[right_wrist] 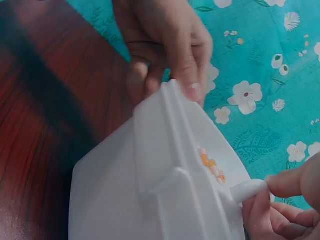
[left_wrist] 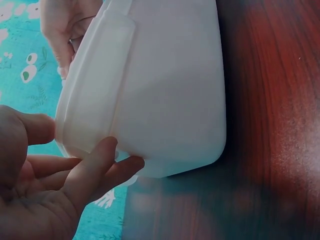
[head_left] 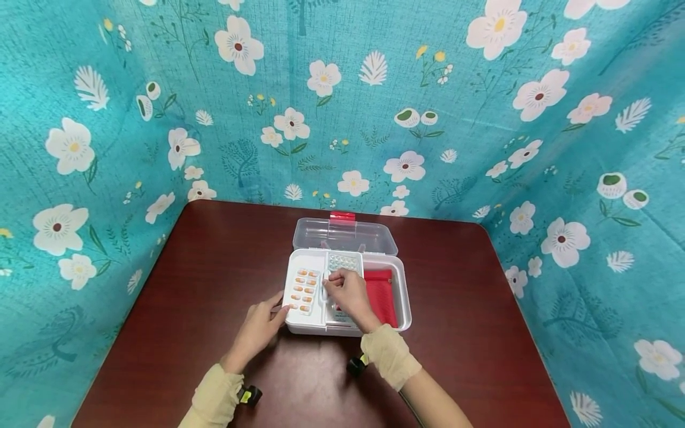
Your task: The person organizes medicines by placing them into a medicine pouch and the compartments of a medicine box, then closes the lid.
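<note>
Dark red wooden table (head_left: 203, 285), enclosed by teal floral cloth (head_left: 107, 119). At centre, open white box (head_left: 405, 309); inner tray (head_left: 291, 297) with orange capsules (head_left: 304, 289). Left hand (head_left: 261, 327) relaxed, fingertips touching box corner. Right hand (head_left: 346, 292) pinching tray handle (right_wrist: 248, 189), plain in right wrist view only. No legible writing.

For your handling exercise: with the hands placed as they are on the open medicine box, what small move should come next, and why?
Probably lift the white inner tray straight up. The right hand already pinches its central handle, the left hand steadies the box at its near left corner, and the lid is open, so nothing blocks it.
</note>
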A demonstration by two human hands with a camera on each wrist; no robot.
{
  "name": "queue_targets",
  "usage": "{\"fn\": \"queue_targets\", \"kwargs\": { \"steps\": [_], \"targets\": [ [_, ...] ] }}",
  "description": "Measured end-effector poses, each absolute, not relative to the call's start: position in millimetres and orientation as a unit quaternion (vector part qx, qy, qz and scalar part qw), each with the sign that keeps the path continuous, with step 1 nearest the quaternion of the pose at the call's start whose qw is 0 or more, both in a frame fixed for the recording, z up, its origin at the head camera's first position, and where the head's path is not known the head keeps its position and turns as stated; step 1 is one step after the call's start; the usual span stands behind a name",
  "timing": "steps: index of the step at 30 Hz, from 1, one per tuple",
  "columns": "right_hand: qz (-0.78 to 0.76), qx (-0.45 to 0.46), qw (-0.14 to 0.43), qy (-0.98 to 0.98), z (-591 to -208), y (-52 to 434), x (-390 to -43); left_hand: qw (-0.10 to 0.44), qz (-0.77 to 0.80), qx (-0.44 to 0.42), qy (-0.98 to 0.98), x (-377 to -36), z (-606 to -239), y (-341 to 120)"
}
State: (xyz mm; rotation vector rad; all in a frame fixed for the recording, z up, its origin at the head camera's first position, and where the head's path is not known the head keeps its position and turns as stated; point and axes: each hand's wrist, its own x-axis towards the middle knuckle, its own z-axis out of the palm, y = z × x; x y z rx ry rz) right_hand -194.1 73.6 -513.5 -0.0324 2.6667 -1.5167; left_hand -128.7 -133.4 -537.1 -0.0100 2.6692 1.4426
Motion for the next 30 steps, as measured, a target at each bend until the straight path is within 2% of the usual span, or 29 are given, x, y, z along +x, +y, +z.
{"fn": "queue_targets", "kwargs": {
  "steps": [10,14,20,25,30],
  "targets": [
    [-0.475,-0.038,0.018,0.879,-505.1,99.4,-195.0,0.094,0.518,0.027,0.849,-132.2,-537.8,-141.3],
    [-0.49,-0.045,0.003,0.871,-493.4,125.9,-204.7,0.105,0.526,0.05,0.842,-134.4,-538.6,-146.0],
    [-0.491,-0.008,0.027,0.871,-477.4,183.3,-228.6,0.121,0.5,0.087,0.853,-142.9,-540.5,-163.1],
    [-0.448,0.023,0.062,0.891,-483.1,236.3,-268.0,0.137,0.514,0.047,0.846,-187.7,-539.9,-183.0],
    [-0.478,0.051,0.169,0.86,-507.3,269.0,-313.1,0.179,0.551,0.0,0.815,-255.6,-541.5,-195.6]
  ]
}}
